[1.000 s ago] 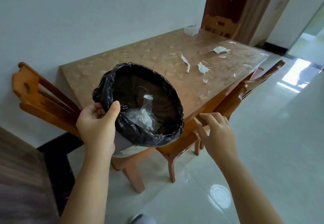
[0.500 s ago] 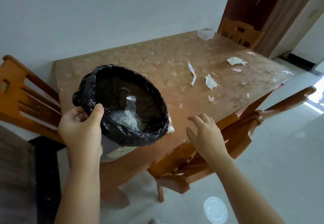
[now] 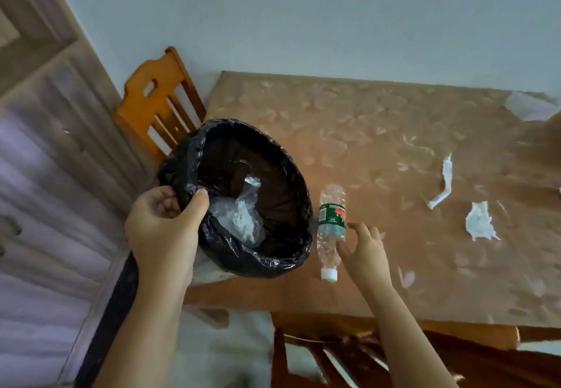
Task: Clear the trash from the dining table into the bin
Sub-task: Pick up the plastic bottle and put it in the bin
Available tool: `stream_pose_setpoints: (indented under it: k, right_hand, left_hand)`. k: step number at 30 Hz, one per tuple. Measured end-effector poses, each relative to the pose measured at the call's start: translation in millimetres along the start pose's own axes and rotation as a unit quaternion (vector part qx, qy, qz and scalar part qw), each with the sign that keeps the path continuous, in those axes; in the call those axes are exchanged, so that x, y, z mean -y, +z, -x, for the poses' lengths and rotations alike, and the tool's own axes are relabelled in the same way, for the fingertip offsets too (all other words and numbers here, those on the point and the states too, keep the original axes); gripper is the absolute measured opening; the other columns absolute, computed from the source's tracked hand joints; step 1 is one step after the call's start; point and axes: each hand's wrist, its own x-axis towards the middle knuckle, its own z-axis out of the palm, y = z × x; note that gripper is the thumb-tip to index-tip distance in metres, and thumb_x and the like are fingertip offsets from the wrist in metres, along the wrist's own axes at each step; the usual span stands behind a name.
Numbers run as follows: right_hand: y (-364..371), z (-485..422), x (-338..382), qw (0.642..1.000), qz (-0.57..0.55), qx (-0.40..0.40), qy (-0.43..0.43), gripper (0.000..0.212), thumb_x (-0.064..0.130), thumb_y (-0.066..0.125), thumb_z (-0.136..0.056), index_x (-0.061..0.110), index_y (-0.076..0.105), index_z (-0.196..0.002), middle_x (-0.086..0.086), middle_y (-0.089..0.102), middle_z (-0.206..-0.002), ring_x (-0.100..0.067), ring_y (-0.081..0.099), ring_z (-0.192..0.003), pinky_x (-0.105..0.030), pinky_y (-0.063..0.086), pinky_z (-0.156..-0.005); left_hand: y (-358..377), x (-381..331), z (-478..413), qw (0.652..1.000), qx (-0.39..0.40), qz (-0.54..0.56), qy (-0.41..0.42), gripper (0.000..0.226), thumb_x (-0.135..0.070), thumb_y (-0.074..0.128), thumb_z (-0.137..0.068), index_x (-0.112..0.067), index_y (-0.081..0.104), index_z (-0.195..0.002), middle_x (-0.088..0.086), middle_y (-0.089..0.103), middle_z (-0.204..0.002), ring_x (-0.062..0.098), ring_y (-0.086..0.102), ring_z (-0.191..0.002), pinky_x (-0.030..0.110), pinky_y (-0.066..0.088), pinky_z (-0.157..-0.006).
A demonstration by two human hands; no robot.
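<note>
the left hand (image 3: 165, 229) is clamping the rim of the round bin with the black plastic liner (image 3: 243, 199), holding it tilted at the near left corner of the brown patterned surface (image 3: 379, 132). the right hand (image 3: 362, 248) is reaching in with fingers spread, just beside or maybe brushing the clear plastic bottle with a green label (image 3: 331, 229) lying right of the bin. looks like the bottle-grabbing step. next it needs to close around the bottle and drop it in. torn white paper scraps (image 3: 479, 220) are sitting further right.
</note>
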Motion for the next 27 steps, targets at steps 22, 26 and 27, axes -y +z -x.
stream_pose_setpoints:
  k: [22, 26, 27]
  right_hand:
    - [53.9, -52.8, -40.5, 0.977, -0.166, 0.126, 0.043, 0.077, 0.028, 0.071, -0.073, 0.019, 0.027, -0.134, -0.018, 0.05, -0.122, -0.031, 0.052, -0.102, -0.041, 0.043, -0.082]
    - [55.0, -51.0, -44.7, 0.974, -0.178, 0.14, 0.026, 0.074, 0.026, 0.072, -0.071, 0.022, 0.03, -0.131, -0.011, 0.055, -0.118, -0.031, 0.053, -0.107, -0.047, 0.048, -0.086]
    - [54.4, -49.9, -46.5, 0.971, -0.185, 0.147, 0.025, 0.073, 0.026, 0.072, -0.071, 0.023, 0.03, -0.13, -0.01, 0.057, -0.117, -0.031, 0.053, -0.108, -0.049, 0.048, -0.087]
  left_hand:
    - [-12.2, 3.7, 86.1, 0.981, -0.172, -0.085, -0.023, 0.02, -0.018, 0.072, -0.073, -0.005, 0.061, -0.083, 0.003, 0.051, -0.065, 0.017, 0.048, -0.06, 0.015, 0.045, -0.05]
    - [-18.0, 6.2, 89.8, 0.982, -0.177, -0.058, -0.038, 0.02, -0.017, 0.073, -0.072, -0.006, 0.061, -0.083, 0.005, 0.053, -0.068, 0.021, 0.05, -0.065, 0.024, 0.048, -0.058]
    - [-20.5, 6.1, 90.5, 0.982, -0.176, -0.053, -0.042, 0.021, -0.017, 0.073, -0.072, -0.005, 0.061, -0.084, 0.006, 0.054, -0.07, 0.023, 0.051, -0.067, 0.028, 0.049, -0.062]
